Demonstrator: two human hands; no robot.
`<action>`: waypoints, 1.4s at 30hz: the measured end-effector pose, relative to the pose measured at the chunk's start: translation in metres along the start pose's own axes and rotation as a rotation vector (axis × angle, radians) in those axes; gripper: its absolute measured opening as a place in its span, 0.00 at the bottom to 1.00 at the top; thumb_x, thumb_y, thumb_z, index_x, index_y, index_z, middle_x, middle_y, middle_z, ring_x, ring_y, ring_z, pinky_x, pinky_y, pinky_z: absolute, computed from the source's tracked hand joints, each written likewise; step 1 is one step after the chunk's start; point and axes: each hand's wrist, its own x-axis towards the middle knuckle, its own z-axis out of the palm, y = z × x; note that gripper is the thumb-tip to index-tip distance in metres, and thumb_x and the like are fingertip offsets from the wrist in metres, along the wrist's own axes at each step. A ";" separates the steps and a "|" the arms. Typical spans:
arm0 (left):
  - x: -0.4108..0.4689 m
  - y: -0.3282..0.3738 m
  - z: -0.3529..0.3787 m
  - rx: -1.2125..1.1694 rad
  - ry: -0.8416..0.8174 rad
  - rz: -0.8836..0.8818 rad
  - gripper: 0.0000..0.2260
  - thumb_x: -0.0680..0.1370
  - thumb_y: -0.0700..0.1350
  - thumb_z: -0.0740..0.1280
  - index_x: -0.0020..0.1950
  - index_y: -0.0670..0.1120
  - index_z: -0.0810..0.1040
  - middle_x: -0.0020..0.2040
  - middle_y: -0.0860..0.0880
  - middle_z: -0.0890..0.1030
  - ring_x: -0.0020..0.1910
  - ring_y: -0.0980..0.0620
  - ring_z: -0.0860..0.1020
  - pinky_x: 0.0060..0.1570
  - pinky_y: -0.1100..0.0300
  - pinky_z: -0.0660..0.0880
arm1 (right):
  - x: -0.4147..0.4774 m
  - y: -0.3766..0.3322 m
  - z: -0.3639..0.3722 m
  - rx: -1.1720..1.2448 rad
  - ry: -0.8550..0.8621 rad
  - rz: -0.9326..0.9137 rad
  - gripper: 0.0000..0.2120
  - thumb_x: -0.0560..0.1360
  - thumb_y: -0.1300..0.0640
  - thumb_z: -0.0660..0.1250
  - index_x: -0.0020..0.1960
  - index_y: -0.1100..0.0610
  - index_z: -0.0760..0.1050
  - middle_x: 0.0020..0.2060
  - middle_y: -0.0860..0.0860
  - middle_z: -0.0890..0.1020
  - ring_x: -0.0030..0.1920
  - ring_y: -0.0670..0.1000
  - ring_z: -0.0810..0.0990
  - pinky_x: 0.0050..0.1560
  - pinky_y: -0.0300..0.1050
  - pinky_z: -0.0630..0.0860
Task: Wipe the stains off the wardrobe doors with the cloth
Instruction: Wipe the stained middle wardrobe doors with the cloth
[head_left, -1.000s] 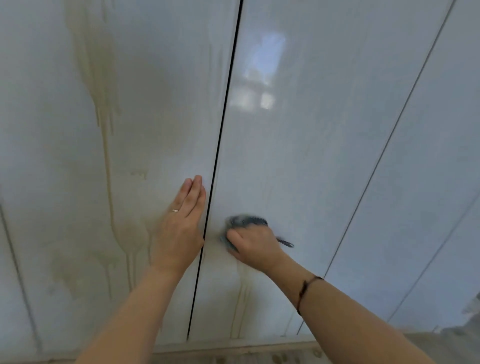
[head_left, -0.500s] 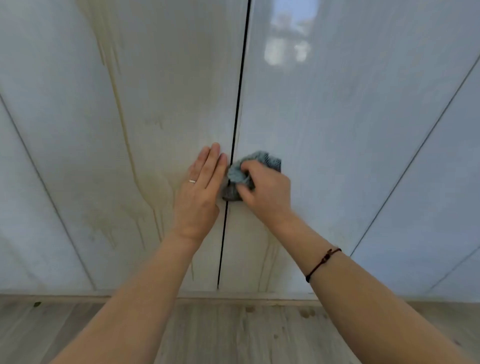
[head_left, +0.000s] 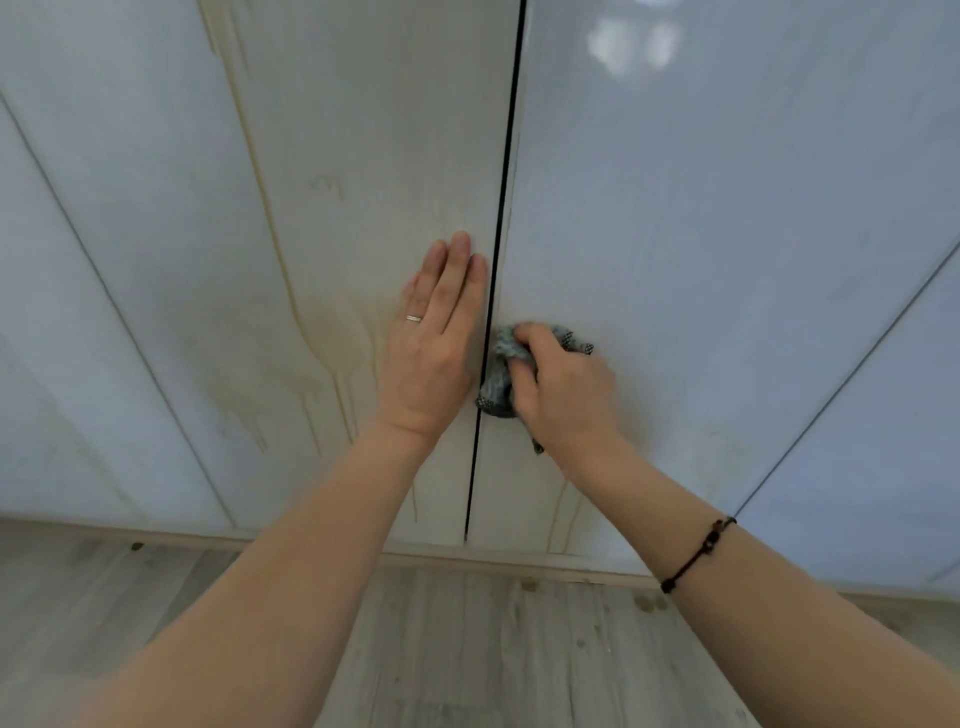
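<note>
- Head view: the left grip (head_left: 436, 348) is laid flat, fingers straight, on the left wardrobe door (head_left: 363, 130), just beside the dark gap between the doors.
- The cloth (head_left: 497, 382), grey-blue and bunched, is clutched by the right grip (head_left: 566, 400) and pressed against the right wardrobe door (head_left: 727, 234), close to the gap.
- Yellowish stains (head_left: 311, 364) are seen running down the left door.

The left hand (head_left: 436, 358) is laid flat on the left wardrobe door (head_left: 363, 130), just left of the gap (head_left: 506, 182) between the doors. The cloth (head_left: 498, 384) is held by the right hand (head_left: 566, 400) against the right wardrobe door (head_left: 701, 208), just right of that gap. Drip stains (head_left: 291, 332) are spread on the left door, left of the left hand. The floor (head_left: 467, 649) is seen below the doors.
</note>
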 end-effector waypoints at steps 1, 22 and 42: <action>-0.001 -0.001 -0.001 -0.004 -0.013 -0.003 0.23 0.82 0.35 0.45 0.72 0.33 0.70 0.73 0.34 0.69 0.75 0.36 0.65 0.69 0.40 0.68 | -0.013 -0.004 0.006 -0.023 -0.064 -0.020 0.07 0.75 0.54 0.68 0.52 0.54 0.79 0.25 0.53 0.79 0.23 0.58 0.77 0.22 0.46 0.72; -0.003 0.003 0.004 0.038 0.020 -0.023 0.26 0.78 0.31 0.48 0.76 0.34 0.66 0.76 0.36 0.65 0.77 0.36 0.61 0.74 0.42 0.62 | -0.002 0.042 -0.015 0.068 0.196 -0.008 0.10 0.78 0.56 0.60 0.56 0.59 0.74 0.33 0.55 0.81 0.25 0.57 0.76 0.24 0.42 0.70; -0.006 0.010 0.007 0.094 -0.021 -0.062 0.35 0.71 0.30 0.59 0.79 0.37 0.59 0.79 0.39 0.59 0.79 0.39 0.55 0.78 0.44 0.54 | -0.064 0.084 -0.006 -0.070 -0.144 -0.204 0.11 0.72 0.45 0.63 0.48 0.50 0.67 0.24 0.49 0.75 0.21 0.53 0.74 0.22 0.39 0.65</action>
